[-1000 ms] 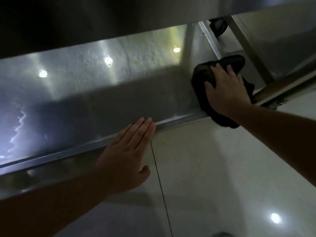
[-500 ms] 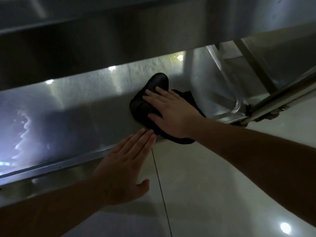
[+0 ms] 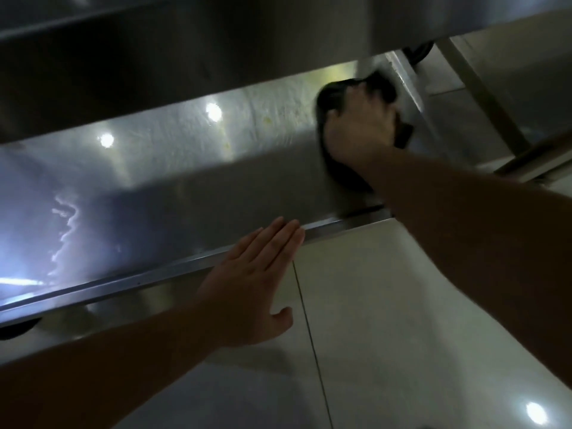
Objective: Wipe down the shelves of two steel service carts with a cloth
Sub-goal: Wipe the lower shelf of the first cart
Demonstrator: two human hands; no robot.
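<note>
On the lower shelf (image 3: 173, 181), near its right end, the right hand (image 3: 360, 131) presses a dark cloth (image 3: 332, 94) flat, fingers blurred. The left hand (image 3: 247, 283) lies open along the front lip (image 3: 123, 284); bare steel stretches leftward.

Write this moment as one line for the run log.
right hand: pressing dark cloth on steel lower cart shelf, far right | left hand: flat, fingertips at shelf's front rim | motion blur

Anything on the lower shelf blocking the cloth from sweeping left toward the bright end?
Nothing visible does. The right hand presses the dark cloth at the lower shelf far right; the steel leftward is bare. The left hand rests at the front rim.
</note>
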